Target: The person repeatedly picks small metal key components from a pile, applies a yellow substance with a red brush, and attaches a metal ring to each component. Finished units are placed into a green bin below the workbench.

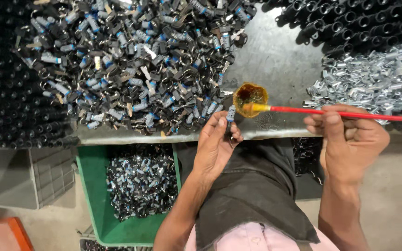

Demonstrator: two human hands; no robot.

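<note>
My left hand [216, 144] pinches a small black part with a grey ridged metal end [231, 114], held upright just above the table's front edge. My right hand [347, 139] grips a thin red-handled brush [331, 111], lying almost level with its yellow bristles [250, 108] pointing left. The bristle tip sits at the rim of a small round dish of amber liquid [250, 95], a finger's width from the part in my left hand.
A grey metal table [275, 60] carries a big heap of black and silver-blue parts [131, 60], black tubes [350, 21] and shiny metal sleeves [373, 79]. Below the edge stand a green crate [89, 195] with parts inside and a grey crate [33, 176].
</note>
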